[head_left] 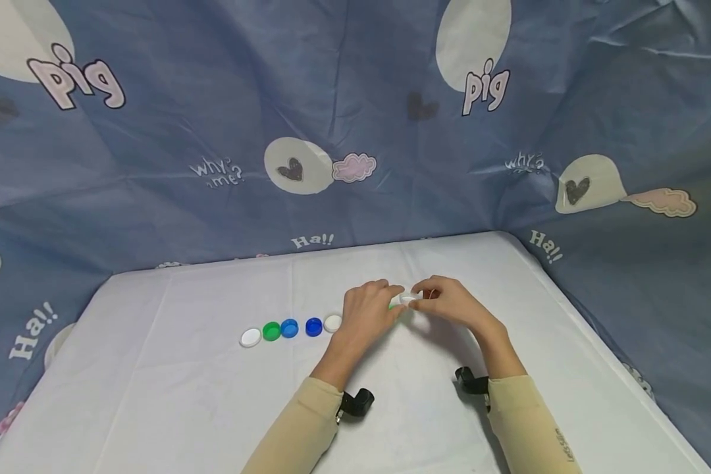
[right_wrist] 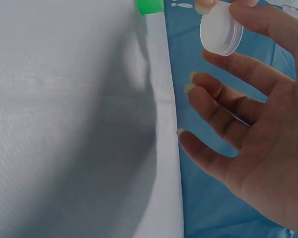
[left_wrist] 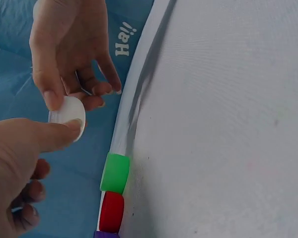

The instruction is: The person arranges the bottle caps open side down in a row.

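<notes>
Head view: the white cap (head_left: pixel 409 299) sits between the two hands, at about two o'clock from the left hand (head_left: pixel 364 309) and nine o'clock from the right hand (head_left: pixel 453 303). Both hands pinch it: the right takes the rim between thumb and forefinger, its other fingers spread apart; the left lays its thumb on the cap, its finger behind largely hidden, the rest curled. It appears raised off the table (head_left: pixel 154 395), though how high I cannot tell.

For good handling, I judge, keep both pinches light and near the rim, so the smooth face does not slip, and let one hand steady while the other turns or shifts the cap. Loosen one side at a time.

In the left wrist view, the green cap (left_wrist: pixel 115 173) lies at five o'clock from it, with the red cap (left_wrist: pixel 111 212) touching at six o'clock and the purple cap (left_wrist: pixel 107 234) beyond, cut by the frame. Low knuckles could nudge these.

Further out, the head view shows the row running towards nine o'clock: cream cap (head_left: pixel 333 322), dark blue cap (head_left: pixel 314 327), a gap, light blue cap (head_left: pixel 289 328), other green cap (head_left: pixel 272 331), end cap (head_left: pixel 251 338).
</notes>
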### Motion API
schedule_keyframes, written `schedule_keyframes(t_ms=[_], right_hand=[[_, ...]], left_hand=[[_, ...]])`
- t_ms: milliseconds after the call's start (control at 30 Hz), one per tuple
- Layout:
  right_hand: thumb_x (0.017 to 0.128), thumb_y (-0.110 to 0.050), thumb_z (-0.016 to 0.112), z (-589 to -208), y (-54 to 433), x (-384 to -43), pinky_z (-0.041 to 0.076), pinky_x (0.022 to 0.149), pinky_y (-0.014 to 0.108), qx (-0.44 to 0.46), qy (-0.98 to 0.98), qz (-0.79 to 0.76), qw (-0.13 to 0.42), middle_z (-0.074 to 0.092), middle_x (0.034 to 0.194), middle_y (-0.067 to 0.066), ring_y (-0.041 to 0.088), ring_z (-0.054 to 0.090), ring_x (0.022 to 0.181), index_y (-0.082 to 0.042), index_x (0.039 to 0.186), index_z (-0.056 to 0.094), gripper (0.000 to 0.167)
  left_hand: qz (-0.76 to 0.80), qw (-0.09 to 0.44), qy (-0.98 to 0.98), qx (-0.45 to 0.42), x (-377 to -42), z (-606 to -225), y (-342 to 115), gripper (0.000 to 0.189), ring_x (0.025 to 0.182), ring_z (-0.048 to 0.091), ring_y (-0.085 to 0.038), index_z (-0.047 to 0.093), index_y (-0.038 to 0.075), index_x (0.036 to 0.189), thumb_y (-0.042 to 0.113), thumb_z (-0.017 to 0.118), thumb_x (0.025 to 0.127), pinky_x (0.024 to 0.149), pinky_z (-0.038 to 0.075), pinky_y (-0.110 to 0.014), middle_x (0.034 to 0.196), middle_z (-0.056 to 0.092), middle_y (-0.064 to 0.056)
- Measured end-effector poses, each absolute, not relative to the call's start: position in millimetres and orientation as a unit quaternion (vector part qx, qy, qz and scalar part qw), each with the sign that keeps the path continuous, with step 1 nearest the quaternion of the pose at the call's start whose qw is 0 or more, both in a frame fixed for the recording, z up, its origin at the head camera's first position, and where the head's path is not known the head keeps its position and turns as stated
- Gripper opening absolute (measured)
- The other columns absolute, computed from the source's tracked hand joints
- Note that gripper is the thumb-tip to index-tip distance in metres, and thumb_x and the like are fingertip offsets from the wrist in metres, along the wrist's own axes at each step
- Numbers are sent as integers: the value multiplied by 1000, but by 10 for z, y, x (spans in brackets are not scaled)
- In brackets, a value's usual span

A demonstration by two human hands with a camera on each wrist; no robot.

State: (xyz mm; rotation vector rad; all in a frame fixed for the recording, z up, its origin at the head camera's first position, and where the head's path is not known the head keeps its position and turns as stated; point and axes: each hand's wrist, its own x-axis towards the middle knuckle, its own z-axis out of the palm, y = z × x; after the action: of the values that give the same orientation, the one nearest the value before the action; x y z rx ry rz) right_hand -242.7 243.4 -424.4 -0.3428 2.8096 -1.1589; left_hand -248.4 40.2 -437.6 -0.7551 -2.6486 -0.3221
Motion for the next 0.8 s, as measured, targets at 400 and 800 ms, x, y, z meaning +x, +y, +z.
schedule_keyframes(t_ms=[400,800], right_hand=[[91,-42,68,-4164,2510,-2387,48,85,34,-91,893,-434,82,68,109,5,19,61,96,-16,116,72,37],[93,-45,65,-4176,2461,-2394,47,83,35,-108,898,-421,67,67,107,5,19,59,95,-15,116,74,39]], left_hand=[[-102,291,-904,-297,-2497,-4377,379,24,66,59,-8,77,39,107,49,72,85,52,47,-25,81,72,14],[-120,279,-909,-286,-2523,-4371,317,25,66,59,-9,78,37,105,52,63,90,51,47,-27,82,74,13]])
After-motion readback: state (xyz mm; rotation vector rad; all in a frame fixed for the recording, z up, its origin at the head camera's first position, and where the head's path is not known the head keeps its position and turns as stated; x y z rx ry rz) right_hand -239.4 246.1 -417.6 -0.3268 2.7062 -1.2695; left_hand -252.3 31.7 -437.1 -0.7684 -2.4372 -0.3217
